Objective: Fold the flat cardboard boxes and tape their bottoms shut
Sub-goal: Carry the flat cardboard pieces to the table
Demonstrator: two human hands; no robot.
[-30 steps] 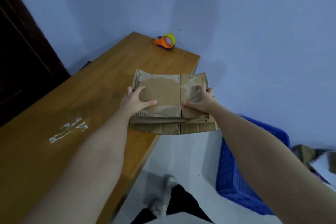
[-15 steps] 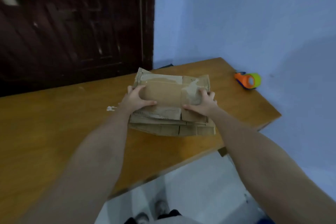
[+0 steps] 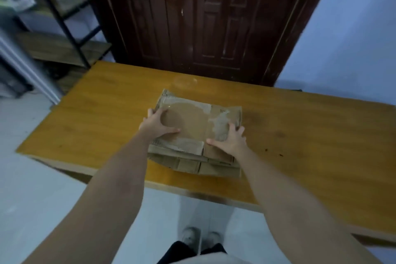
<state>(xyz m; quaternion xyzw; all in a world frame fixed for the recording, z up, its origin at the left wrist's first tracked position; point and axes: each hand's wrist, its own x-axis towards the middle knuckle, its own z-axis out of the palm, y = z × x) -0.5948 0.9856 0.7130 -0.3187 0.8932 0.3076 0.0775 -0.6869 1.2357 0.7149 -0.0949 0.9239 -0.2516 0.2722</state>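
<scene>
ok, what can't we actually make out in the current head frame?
- Stack of flat cardboard boxes: the count is unclear; layers overlap and the edges are soft.
- Whether the stack rests on the table or is held just above it: its underside is hidden.
- Left hand and right hand: the fingers wrapped round the stack's sides are hidden by the cardboard.
- Shelf rack, upper left: its contents are motion-blurred.
- Door: cut off by the top edge.

Bare surface [image 3: 310, 126] lies open left, right and beyond the stack of flat boxes [image 3: 192, 135]. A dark door [image 3: 203, 17] stands behind the far edge; a shelf rack [image 3: 64, 17] stands far left.
</scene>
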